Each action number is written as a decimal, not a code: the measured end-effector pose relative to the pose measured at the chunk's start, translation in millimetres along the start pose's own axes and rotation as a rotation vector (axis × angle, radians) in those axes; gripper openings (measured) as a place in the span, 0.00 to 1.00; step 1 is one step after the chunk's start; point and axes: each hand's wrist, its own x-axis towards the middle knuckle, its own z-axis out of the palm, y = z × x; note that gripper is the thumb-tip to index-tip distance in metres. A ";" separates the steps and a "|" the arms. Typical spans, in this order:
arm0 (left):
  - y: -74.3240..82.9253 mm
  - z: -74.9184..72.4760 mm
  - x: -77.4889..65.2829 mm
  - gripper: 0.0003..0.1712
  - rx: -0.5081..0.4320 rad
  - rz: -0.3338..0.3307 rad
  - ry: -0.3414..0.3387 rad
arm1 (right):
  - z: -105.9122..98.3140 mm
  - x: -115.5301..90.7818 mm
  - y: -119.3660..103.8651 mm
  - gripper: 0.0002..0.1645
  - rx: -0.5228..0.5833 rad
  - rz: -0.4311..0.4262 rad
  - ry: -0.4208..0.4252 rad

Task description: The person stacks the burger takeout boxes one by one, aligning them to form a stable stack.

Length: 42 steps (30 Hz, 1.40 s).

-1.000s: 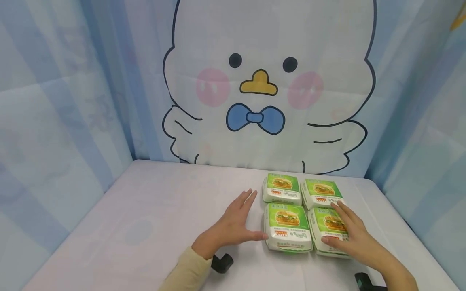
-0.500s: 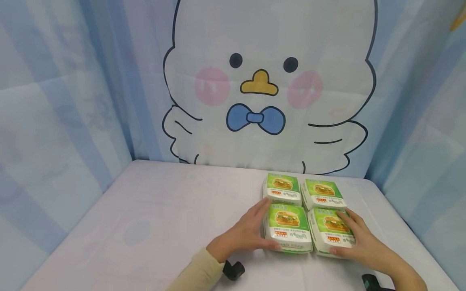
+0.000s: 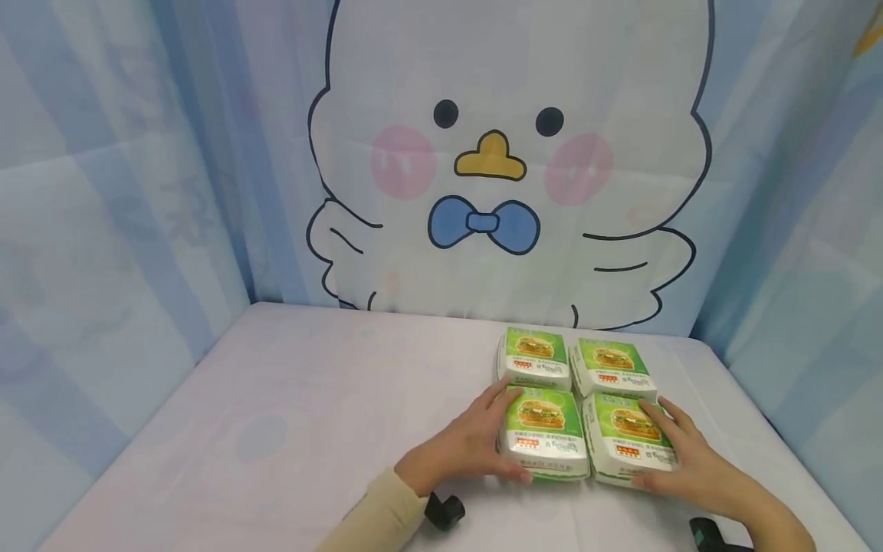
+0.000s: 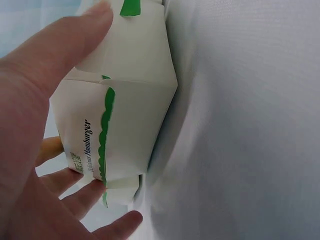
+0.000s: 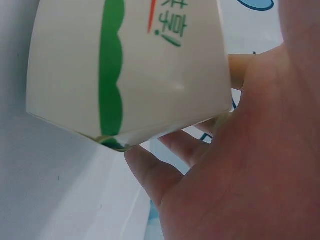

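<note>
Four-sided paper burger cartons in green and white form two rows on the table. My left hand (image 3: 469,441) holds the front left carton (image 3: 545,418) at its left side, fingers toward the back and thumb across the front. In the left wrist view, the thumb lies along one face of this carton (image 4: 135,125) and the fingers touch another. My right hand (image 3: 697,468) holds the front right carton (image 3: 631,429), its thumb at the front and fingertips near the far right edge. The right wrist view shows fingertips against this carton (image 5: 170,75); its far faces are hidden.
Behind the held pair sit a back left carton (image 3: 534,356) and a back right carton (image 3: 612,366), close by. The white-covered table (image 3: 262,429) extends left. A curtain (image 3: 503,276) with a cartoon bird stands behind the table. Black wrist devices (image 3: 444,512) sit beneath the wrists.
Both hands came in on the front cartons, the left moving right. Over the last half second, the front left carton shifted slightly left and the front right one slightly right.
</note>
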 end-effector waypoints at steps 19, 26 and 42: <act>-9.5 -51.7 -23.8 0.61 -0.045 -0.063 0.063 | 0.2 1.1 0.5 0.61 -0.034 -0.006 0.017; -19.1 -64.9 -33.7 0.61 -0.037 -0.067 0.102 | -1.9 0.2 -2.8 0.60 -0.031 -0.015 0.032; -33.6 -67.0 -48.1 0.61 -0.040 -0.103 0.129 | -6.4 -5.9 -3.2 0.59 -0.050 -0.007 0.058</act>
